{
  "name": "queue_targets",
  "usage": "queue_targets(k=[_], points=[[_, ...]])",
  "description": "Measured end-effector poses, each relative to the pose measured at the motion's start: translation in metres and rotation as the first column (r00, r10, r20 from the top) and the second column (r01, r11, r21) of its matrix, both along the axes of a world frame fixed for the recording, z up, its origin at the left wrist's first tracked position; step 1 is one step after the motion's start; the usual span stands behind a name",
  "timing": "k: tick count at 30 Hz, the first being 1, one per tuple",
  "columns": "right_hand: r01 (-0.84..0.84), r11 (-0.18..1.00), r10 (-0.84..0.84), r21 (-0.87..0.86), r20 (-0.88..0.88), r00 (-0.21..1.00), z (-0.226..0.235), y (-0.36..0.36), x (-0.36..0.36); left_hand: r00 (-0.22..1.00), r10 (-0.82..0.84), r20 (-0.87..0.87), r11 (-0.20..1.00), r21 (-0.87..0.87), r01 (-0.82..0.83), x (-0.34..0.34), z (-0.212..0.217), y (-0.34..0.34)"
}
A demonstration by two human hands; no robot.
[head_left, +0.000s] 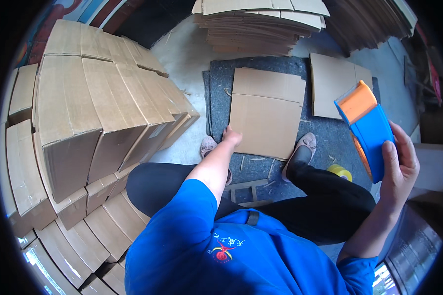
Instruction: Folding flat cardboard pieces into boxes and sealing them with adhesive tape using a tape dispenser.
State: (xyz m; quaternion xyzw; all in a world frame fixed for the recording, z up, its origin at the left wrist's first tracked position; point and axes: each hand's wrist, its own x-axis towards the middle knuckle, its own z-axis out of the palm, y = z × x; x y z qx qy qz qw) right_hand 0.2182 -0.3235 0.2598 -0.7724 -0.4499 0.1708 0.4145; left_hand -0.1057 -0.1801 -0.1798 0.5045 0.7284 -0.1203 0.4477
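My left hand reaches down to the near left edge of a flattened cardboard box, its fingers closed at that edge. The box lies flat between my feet on a dark grey mat, with crease lines across its far part. Raised off to the right, my right hand grips a blue and orange tape dispenser by its blue side. The thumb lies over the near face and the fingers wrap behind it, partly hidden.
Closed cardboard boxes are stacked along the left. Flat cardboard sheets pile up at the far side, beside another stack. A second flat cardboard piece lies right of the box. A yellow tape roll sits near my right leg.
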Motion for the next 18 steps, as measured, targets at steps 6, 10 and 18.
queue_targets(k=[6,10,18], points=[[0.045,0.999,-0.045,0.017,-0.018,0.999,0.003,0.004,-0.004,0.996,0.044,0.072,0.999,0.026,-0.046,0.026,0.034,-0.010],[0.075,0.997,-0.074,0.024,-0.038,0.997,0.000,0.006,-0.001,0.993,0.042,0.107,0.980,0.188,-0.062,0.058,0.074,-0.013],[0.076,0.996,-0.074,0.046,-0.049,0.996,-0.002,0.001,0.002,1.000,0.026,0.001,0.998,0.056,-0.026,0.008,0.007,0.024]])
